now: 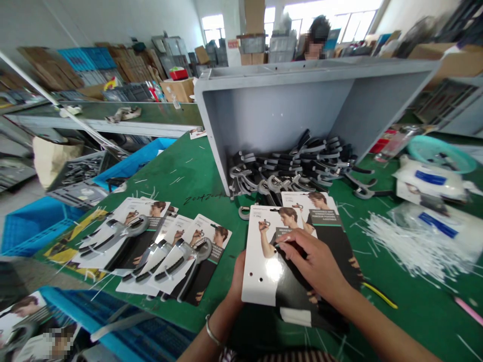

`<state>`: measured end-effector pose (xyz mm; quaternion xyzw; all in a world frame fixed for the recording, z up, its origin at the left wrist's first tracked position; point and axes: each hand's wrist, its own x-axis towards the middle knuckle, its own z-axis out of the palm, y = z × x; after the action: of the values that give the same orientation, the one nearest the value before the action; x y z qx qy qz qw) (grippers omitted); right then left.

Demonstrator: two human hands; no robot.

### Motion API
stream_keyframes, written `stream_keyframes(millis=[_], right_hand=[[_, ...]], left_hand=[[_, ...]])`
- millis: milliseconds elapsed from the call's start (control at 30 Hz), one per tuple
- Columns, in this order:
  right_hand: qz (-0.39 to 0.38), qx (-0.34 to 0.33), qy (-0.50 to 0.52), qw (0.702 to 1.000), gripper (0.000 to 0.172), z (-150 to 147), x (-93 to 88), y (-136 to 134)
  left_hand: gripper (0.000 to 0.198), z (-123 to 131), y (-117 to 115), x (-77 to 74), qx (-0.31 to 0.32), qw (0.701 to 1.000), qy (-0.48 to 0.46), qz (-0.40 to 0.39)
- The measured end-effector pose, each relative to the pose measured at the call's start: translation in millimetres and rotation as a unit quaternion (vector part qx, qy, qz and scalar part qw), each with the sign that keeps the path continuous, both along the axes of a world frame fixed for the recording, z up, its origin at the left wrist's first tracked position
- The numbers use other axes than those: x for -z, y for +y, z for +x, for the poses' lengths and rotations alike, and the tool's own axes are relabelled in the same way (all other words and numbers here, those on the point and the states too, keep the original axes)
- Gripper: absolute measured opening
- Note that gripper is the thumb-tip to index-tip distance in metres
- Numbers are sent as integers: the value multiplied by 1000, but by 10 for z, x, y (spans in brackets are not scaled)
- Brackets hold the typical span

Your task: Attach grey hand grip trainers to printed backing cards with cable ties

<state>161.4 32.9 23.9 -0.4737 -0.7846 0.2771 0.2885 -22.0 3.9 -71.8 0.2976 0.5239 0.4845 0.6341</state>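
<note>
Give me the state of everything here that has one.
Front card, no grip seen mounted.
Left hand, at its left edge, fingers hidden.
Right hand, fingertips close together over its face.
Gray bin, on its side, mouth facing the wearer.
Loose hand grips, heaped.
Cards at left, overlapping, grips mounted.
White ties, loose, strewn.

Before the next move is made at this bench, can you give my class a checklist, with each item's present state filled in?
1. Left hand at the left edge of the front card: ok.
2. Left hand's grip on that card: cannot tell; its fingers are hidden.
3. Right hand pinching something at the card's face: cannot tell.
4. Two holes showing low on the card's white part: ok.
5. Hand grip mounted on the card's visible face, as on the cards at left: not ok, none shows.
6. Loose white ties lying on the green table, right of the card: ok.
</note>
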Motion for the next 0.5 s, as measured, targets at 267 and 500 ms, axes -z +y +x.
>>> stream_keyframes(millis=[267,500], right_hand=[[-2,-5,7,1000,11,9,5,-18],[2,-9,-2,1000,11,-15,5,-18]], left_hand=[[10,-180,-421,-48,27,987,119,109],[16,30,-246,-54,-52,999,5,2]])
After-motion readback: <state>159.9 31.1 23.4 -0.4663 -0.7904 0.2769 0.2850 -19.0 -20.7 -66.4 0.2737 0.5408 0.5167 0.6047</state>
